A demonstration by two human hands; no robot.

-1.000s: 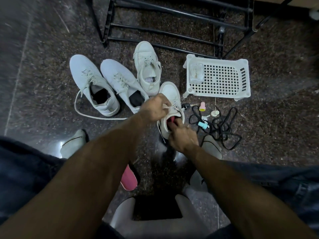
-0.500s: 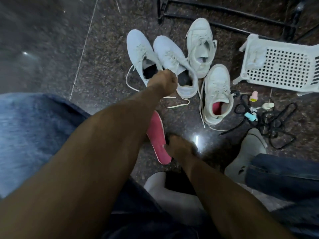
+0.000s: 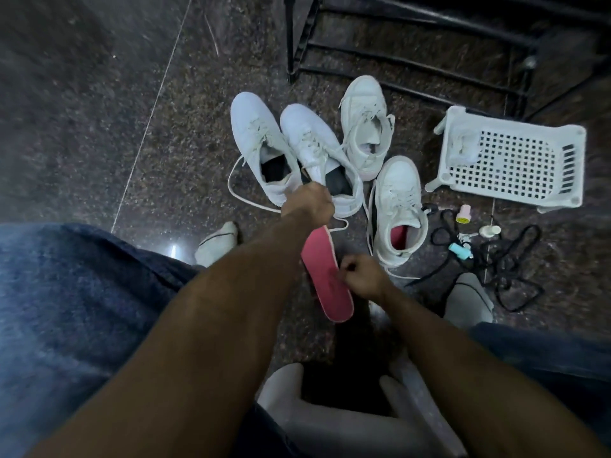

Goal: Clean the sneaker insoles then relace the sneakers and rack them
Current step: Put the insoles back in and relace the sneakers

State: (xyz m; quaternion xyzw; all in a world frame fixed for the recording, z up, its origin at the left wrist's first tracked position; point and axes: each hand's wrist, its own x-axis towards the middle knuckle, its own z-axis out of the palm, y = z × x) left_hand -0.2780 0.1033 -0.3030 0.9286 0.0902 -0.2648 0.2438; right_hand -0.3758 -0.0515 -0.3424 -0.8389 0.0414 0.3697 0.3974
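- Down on the dark floor (image 3: 99, 133), four white sneakers sit close together near a black rack (image 3: 413, 44).
- One pink insole (image 3: 325, 276) is up off the floor, between the two hands.
- Left hand (image 3: 309, 203) has its fingers curled tight on the top end of the pink insole.
- Right hand (image 3: 362, 276) pinches the side of it with curled fingers.
- Another pink one is inside the nearest sneaker (image 3: 398, 209).
- Beside it lie black laces (image 3: 506, 259) and a white basket (image 3: 515, 160).

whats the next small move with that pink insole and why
Probably free the left hand from the white sneaker it reaches to and bring it onto the pink insole. The right hand alone grips the insole by one edge, so wiping it would need support.
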